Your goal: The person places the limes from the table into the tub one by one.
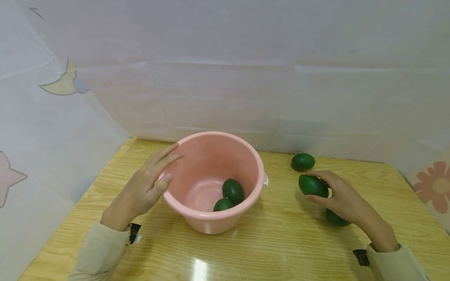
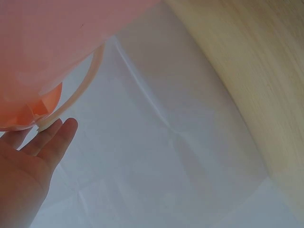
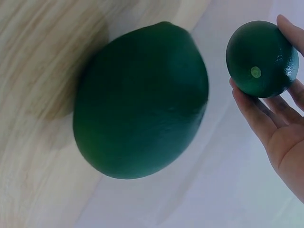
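A pink bucket [image 1: 211,224] stands on the table with two green limes [image 1: 233,190] inside, near its right wall. My left hand [image 1: 140,187] is at the bucket's left rim, fingers extended. In the left wrist view, fingertips [image 2: 64,128] touch the rim beside the handle's end. To the right of the bucket, my right hand [image 1: 339,195] grips a green lime [image 1: 311,185] between thumb and fingers. This held lime [image 3: 260,57] shows its pale stem end in the right wrist view. Another lime [image 1: 335,219] lies under the right hand, looming large in the right wrist view.
One more green lime [image 1: 303,162] lies toward the back edge, beyond the right hand. The wooden table [image 1: 274,249] meets a pale patterned sheet [image 1: 225,89] at the back and sides. A white handle fitting [image 1: 266,180] sticks out at the bucket's right side.
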A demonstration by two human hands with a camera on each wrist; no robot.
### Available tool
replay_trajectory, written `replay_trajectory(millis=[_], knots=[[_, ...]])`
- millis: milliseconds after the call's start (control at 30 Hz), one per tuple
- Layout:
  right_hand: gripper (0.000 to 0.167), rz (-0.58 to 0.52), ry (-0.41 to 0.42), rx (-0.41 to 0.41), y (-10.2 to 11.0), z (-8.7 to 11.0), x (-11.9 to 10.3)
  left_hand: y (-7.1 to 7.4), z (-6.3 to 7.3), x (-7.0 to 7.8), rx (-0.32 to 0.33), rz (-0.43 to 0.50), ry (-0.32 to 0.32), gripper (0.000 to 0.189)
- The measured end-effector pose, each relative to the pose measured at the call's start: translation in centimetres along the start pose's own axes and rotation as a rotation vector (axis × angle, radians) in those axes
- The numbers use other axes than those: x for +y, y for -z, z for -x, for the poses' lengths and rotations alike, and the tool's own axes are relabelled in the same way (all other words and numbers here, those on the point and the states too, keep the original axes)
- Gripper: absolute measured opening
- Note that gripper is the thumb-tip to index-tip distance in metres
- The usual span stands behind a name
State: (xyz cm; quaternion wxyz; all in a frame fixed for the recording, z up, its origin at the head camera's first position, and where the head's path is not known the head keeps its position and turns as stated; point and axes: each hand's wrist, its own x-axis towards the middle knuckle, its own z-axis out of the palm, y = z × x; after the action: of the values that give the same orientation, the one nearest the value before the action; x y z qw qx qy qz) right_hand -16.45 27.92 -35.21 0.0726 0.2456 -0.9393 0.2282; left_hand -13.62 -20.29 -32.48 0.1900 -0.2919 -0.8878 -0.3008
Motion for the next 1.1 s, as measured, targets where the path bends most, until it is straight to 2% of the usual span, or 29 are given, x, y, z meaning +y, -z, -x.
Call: replay_trajectory(millis=[800,1100], knots=[[0.061,0.011,0.061,0.059,1.4,-0.6,-3.2,0.1,0.0,-0.1,0.003,-0.012,-0.005,0.049],[0.062,0.010,0.100,0.082,1.9,-1.1,-4.2,0.3,-0.1,0.1,-0.020,-0.019,0.007,0.050]])
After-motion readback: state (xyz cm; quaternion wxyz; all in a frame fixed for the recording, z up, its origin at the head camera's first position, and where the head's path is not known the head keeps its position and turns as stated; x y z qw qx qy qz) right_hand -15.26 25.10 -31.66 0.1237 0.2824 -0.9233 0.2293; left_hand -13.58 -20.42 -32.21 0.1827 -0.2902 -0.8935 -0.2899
